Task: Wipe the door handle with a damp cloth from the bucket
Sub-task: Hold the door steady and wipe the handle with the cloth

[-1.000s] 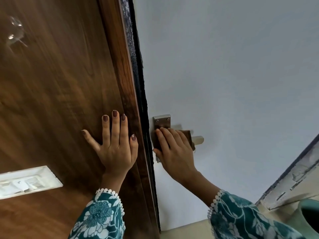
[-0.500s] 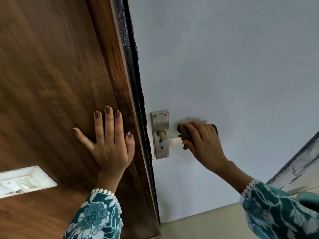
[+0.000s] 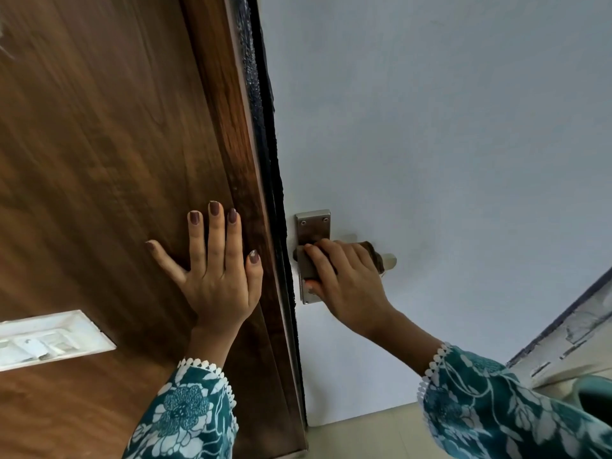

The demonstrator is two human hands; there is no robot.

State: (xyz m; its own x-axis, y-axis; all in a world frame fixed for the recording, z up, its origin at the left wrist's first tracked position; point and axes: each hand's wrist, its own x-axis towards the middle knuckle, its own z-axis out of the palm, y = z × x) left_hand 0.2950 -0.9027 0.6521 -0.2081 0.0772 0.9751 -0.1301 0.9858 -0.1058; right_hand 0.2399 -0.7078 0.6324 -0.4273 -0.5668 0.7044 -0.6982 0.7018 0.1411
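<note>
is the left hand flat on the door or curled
Flat: the left hand lies spread on the wooden door, fingers straight and apart, holding nothing.

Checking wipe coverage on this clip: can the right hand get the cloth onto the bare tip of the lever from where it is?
Probably yes. The right hand already presses the cloth around the door handle, whose bare tip shows just past the cloth; nothing lies between them. The left hand rests flat on the wooden door, clear of it.
</note>
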